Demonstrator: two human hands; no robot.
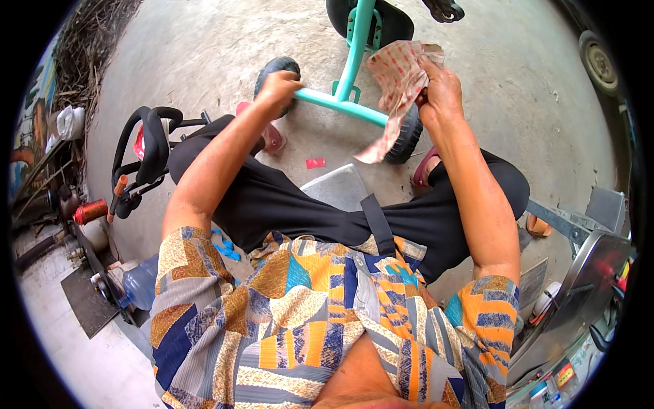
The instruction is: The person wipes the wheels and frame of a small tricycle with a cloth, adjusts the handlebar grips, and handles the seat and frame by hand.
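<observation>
Teal crossbar [330, 101] is lying straight ahead of me, spanning the gap between my knees; long axis is running left-right, right end sitting a bit closer to me. Teal stem [355, 58] is joining it about mid-span and heading away toward a black seat [390, 26]. Left hand [278, 92] is the nearer one: it's sitting right at the bar's left end, beside the left wheel [278, 65], fingers curled down. Can't tell whether they're wrapping the tube or just resting, since the undersides aren't showing. Right hand [441, 95] is hanging just past the bar's right end, above the right wheel [407, 140], fingers bent in and pinching a red-and-beige patterned cloth [397, 71]. Cloth is bunching up at the grip and draping down across the bar's right end, its tail hanging beside that wheel. Grey panel [337, 189] is lying on the floor between my legs, red scrap [315, 163] just beyond it.
</observation>
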